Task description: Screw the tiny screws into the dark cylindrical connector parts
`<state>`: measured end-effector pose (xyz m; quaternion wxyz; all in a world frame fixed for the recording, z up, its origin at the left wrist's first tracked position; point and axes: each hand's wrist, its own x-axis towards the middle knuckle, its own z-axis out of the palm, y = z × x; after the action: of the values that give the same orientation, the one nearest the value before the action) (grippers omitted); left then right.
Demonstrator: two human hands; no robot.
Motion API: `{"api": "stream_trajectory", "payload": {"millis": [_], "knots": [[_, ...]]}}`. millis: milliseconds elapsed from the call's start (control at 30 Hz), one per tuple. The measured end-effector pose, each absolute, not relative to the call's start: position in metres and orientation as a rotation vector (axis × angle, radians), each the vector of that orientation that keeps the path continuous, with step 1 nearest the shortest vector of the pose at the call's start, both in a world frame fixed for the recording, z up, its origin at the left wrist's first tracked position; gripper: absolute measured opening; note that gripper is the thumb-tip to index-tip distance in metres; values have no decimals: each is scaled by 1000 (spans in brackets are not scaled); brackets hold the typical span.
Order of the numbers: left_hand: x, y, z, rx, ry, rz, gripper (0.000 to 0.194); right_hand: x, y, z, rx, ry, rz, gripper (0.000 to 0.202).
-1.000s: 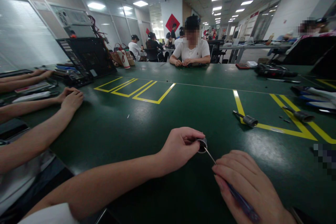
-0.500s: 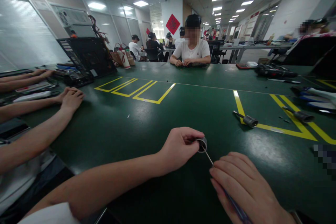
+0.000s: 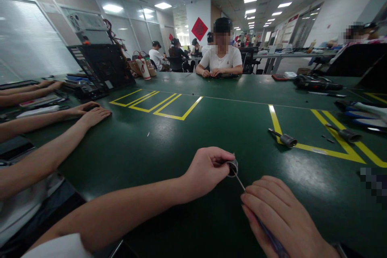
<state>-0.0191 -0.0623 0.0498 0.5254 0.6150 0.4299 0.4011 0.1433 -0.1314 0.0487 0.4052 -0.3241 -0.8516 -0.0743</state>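
My left hand [image 3: 210,169] is closed round a grey metal hole saw [image 3: 236,167], thumb and fingers gripping its outside, with the open mouth turned towards me. My right hand [image 3: 281,209] wraps the dark bluish handle of a screwdriver [image 3: 240,180]. Its thin shaft runs into the mouth of the cup; the tip is hidden inside. Farther right on the green table [image 3: 169,149] lie two similar pieces: one hole saw [image 3: 288,141] with its shank pointing left, and another hole saw [image 3: 350,134] across the yellow tape.
Yellow tape outlines [image 3: 169,117] mark the table. At the left rest a co-worker's hands [image 3: 93,117], with a black computer case [image 3: 102,66] behind them. A power drill [image 3: 317,82] and blue-and-white gloves [image 3: 369,115] lie at the right. Another person [image 3: 222,58] sits opposite.
My hands, the hole saw and the screwdriver stay nearly where they were. The co-worker's hands at the left have moved apart, one reaching farther right over the table.
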Motion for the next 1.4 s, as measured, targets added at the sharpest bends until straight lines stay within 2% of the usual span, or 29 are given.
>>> {"api": "stream_trajectory", "payload": {"millis": [733,967,1133,1300,1400], "knots": [[-18,-63,45,1420,980,936,22,143,-132,46,-819,-2164,-210,21],[-28,-40,52,1172,1004,899,29,154,-133,39,-799,-2074,-176,22],[-36,-24,39,1258,1001,917,49,152,-129,38,-855,-1971,-14,17],[-39,-9,24,1729,968,976,43,154,-123,34,-1034,-1844,276,11],[-42,-1,20,2087,1047,994,47,157,-120,33,-1190,-1728,503,14]]}}
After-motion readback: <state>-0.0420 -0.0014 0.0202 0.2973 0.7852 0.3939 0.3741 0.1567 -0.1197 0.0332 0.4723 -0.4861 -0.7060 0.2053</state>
